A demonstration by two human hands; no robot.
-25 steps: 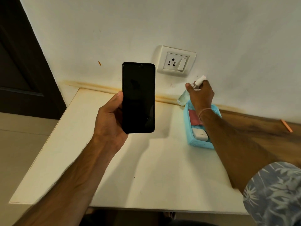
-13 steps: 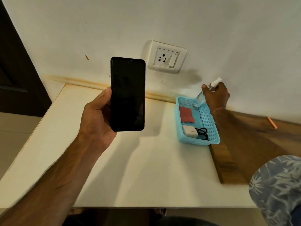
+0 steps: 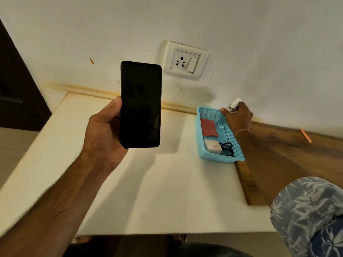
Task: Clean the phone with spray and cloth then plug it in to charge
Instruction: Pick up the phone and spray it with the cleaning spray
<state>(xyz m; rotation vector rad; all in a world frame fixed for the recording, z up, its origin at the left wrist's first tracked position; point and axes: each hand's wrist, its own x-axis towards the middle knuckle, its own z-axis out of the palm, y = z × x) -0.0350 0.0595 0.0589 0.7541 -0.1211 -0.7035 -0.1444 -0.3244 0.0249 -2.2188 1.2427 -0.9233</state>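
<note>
Left hand (image 3: 104, 130) around phone (image 3: 141, 104) as before; right hand (image 3: 238, 117) around spray bottle (image 3: 220, 124), lower into basket (image 3: 217, 157).

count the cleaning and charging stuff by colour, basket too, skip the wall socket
black: 2, phone and cable
white: 1, charger
red: 1, cloth
blue: 1, basket
clear: 1, spray bottle
total: 6
</note>
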